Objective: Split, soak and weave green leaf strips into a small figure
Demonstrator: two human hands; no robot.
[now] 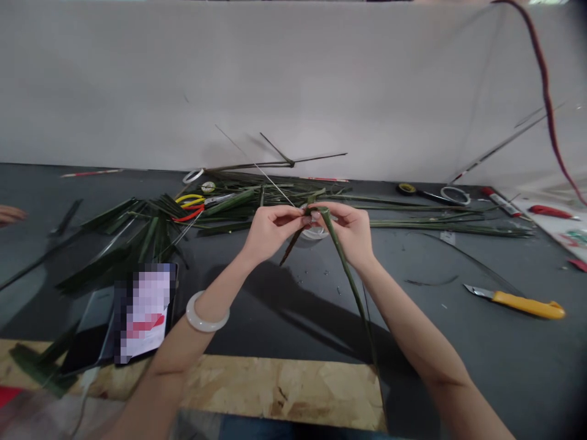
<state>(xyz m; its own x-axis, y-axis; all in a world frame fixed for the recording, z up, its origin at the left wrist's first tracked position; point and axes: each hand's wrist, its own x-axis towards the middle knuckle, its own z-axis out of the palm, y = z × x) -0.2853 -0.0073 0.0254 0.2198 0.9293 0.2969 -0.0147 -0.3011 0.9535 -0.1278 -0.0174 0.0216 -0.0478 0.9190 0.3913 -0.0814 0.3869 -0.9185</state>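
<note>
Fingers of left hand [268, 232] and right hand [355, 235], I noted: pinched together on green leaf strip [340, 247], held above tabletop [257, 333]. Done, by my judgement: strip bent over at top. Outstanding: long tail [354, 284], apparently unworked; loose strips [413, 225] lay beyond. Finer folds hidden.

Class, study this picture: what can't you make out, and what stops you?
All in the head view:
1. How the left hand and right hand work the green leaf: their own grip hides it.
2. Pale round object: mostly covered by the hands.
3. Lit phone: its screen is pixelated.
4. Another person's hand: cut off by the left edge.
5. Tiny bits: too small.
</note>
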